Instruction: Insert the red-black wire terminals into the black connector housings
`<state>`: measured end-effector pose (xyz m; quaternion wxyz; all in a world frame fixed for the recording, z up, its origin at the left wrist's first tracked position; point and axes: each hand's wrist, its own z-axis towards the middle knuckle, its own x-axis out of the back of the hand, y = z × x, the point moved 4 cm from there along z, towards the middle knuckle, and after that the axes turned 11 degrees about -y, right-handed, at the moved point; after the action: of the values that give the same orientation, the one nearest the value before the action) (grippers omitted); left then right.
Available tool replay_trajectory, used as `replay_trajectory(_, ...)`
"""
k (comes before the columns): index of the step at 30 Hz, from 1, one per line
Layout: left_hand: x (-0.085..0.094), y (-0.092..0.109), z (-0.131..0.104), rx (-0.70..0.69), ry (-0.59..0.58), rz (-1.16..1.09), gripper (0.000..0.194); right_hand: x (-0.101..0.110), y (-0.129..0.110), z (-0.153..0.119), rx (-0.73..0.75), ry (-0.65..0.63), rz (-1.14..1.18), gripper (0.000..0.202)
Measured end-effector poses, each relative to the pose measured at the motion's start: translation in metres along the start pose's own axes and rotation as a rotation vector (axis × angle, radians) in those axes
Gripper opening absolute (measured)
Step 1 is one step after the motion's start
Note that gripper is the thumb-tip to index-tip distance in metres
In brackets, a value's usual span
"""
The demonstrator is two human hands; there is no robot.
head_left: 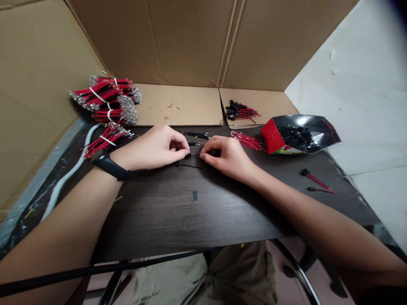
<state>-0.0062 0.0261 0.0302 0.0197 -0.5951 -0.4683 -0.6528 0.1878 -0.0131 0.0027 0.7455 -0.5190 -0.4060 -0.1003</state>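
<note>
My left hand (165,148) is closed in a pinch, with a small black plastic connector (188,156) at its thumb and fingertip. A short gap to the right, my right hand (225,154) pinches the end of a thin black wire (195,155) that seems to run to the connector. Just below them a black wire with a connector (190,165) lies on the table. Black wires with metal tips (196,135) lie behind the fingers. Loose red wires (246,140) rest beyond my right hand.
Bundles of tied red and black wires (104,95) are piled at the back left. At right stands a box (270,135) of black connectors. Wired connectors lie on the cardboard (241,111) and right side (318,180). A white cable (62,182) runs along the left.
</note>
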Motion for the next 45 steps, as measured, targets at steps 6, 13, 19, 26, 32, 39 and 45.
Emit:
replay_trajectory(6,0.002,0.001,-0.002,-0.027,0.012,-0.081,0.021,0.003,0.000,-0.001,0.001,0.028,0.041,0.016)
replay_trajectory(13,0.006,-0.002,-0.004,-0.026,-0.035,-0.052,0.015,0.002,-0.005,-0.002,0.023,0.019,0.058,0.012)
replay_trajectory(19,0.010,-0.014,-0.007,0.075,-0.092,-0.014,0.019,0.012,0.003,0.001,-0.016,0.092,-0.058,0.011)
replay_trajectory(26,0.014,-0.009,-0.008,0.073,-0.013,0.031,0.021,0.012,0.015,0.012,-0.040,0.104,-0.213,0.020)
replay_trajectory(32,0.011,-0.010,-0.003,0.149,0.223,0.281,0.032,0.015,0.017,0.018,-0.046,0.065,-0.259,0.015)
replay_trajectory(39,0.000,-0.014,0.002,0.099,0.205,0.342,0.025,0.059,0.002,-0.008,-0.030,-0.372,-0.142,0.011)
replay_trajectory(45,0.002,-0.017,0.002,0.109,0.242,0.319,0.022,0.066,0.001,-0.028,-0.109,-0.696,-0.137,0.024)
